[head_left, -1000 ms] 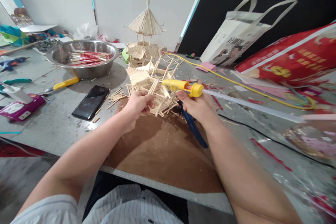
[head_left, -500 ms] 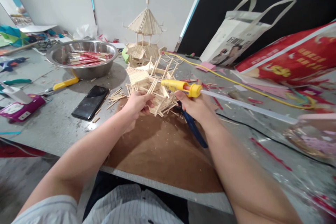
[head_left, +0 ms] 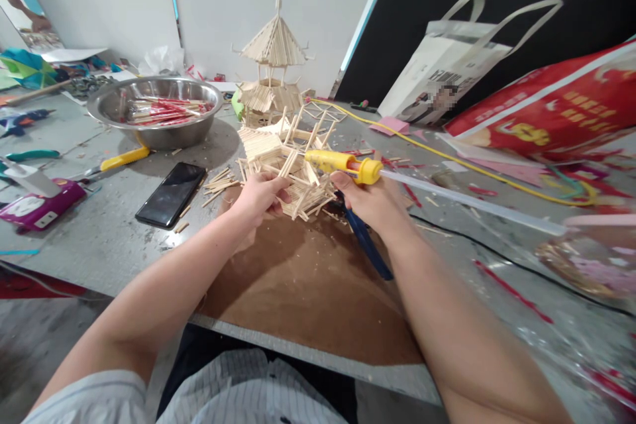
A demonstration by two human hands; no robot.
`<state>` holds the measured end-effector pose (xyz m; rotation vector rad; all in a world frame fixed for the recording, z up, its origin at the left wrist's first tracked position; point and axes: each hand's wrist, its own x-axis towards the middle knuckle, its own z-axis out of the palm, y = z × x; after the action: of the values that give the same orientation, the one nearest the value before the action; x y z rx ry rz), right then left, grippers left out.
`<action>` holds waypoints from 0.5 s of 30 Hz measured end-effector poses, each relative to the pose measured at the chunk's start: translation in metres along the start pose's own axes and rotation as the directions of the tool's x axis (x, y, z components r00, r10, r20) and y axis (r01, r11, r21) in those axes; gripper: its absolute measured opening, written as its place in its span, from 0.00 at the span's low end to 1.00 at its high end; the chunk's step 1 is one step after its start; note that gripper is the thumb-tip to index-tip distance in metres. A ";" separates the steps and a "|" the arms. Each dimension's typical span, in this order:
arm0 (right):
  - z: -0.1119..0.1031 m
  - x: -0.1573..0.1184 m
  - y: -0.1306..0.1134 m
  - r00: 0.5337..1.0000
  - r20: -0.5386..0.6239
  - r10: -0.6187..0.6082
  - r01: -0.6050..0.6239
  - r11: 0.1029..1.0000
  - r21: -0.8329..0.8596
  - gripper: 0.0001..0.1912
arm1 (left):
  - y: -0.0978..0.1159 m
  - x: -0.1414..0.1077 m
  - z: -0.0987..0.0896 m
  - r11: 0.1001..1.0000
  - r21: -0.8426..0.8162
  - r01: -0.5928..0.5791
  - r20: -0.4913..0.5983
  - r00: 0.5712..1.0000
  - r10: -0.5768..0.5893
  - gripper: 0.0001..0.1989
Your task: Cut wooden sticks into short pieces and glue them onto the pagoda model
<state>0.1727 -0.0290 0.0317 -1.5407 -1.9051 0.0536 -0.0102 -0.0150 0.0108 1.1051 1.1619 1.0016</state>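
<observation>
Yellow and blue, a hot glue gun (head_left: 330, 161) is gripped in my right hand (head_left: 370, 202), its nozzle pointing left into a cluster of thin wooden sticks. A long translucent glue stick (head_left: 467, 200) sticks out of its back end. My left hand (head_left: 263, 197) is closed at the near left side of the cluster, thumb and forefinger pinching a thin wooden stick (head_left: 289, 164) close to the nozzle. Around the fingers lie loose sticks (head_left: 305, 199) and a slatted stick panel (head_left: 259, 144). Behind stands a tiered pavilion model (head_left: 273, 46) of the same sticks.
A brown board (head_left: 308, 285) lies under my hands. To the left are a phone (head_left: 171, 195), a metal bowl (head_left: 163, 136) of red-wrapped sticks, a yellow-handled cutter (head_left: 124, 158) and a purple power strip (head_left: 44, 205). A black cable (head_left: 477, 245) and bags (head_left: 442, 66) are on the right.
Both hands, the glue gun and the sticks stay practically where they were. At the far upper left, a blurred brownish shape like another person's arm has come into view.
</observation>
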 end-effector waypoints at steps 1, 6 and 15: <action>0.000 0.000 0.000 1.000 0.002 0.004 -0.004 1.000 -0.002 0.26 | 0.000 0.000 0.000 1.000 0.002 0.001 -0.002 1.000 -0.001 0.06; 0.001 0.000 0.000 0.999 0.025 0.040 -0.039 0.999 -0.012 0.27 | 0.001 -0.001 0.001 1.000 0.018 0.001 -0.010 1.000 -0.001 0.06; 0.001 0.001 0.001 1.000 -0.017 0.012 -0.013 1.000 -0.019 0.27 | -0.003 0.001 0.000 1.000 0.004 -0.013 0.004 1.000 0.013 0.07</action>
<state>0.1728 -0.0279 0.0310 -1.5609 -1.8882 0.0285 -0.0102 -0.0141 0.0079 1.1186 1.1552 1.0071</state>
